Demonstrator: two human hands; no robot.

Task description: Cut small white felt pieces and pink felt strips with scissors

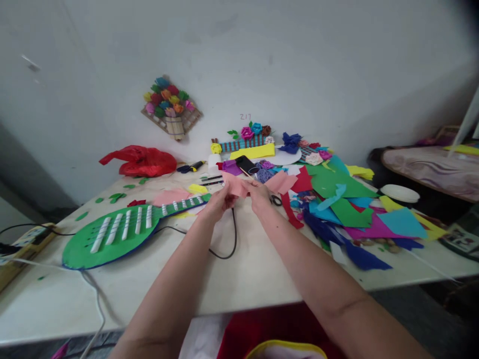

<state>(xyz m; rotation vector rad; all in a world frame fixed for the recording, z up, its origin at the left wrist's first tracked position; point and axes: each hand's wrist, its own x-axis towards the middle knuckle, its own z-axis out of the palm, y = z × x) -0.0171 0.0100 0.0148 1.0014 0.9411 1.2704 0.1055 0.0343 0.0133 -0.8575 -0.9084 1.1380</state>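
Observation:
A small pink piece of crepe paper [235, 185] is stretched between my two hands above the middle of the table. My left hand [219, 201] pinches its left side, and my right hand [256, 191] grips its right edge. Just beyond my right hand lies another pink paper piece [280, 182], with black scissor handles [276, 200] close by. A green lute-shaped paper craft [112, 233] with white bars lies to the left, its neck pointing toward my left hand. Behind my hands is a black phone [246, 165].
Coloured paper scraps [344, 214] heap up on the right. A red plastic bag [144, 160] and yellow-black pliers [190, 167] lie at the back left. Several paper flowers [256, 130] stand by the wall. A black cable [235, 239] loops below my hands; a power strip [28, 249] sits at left.

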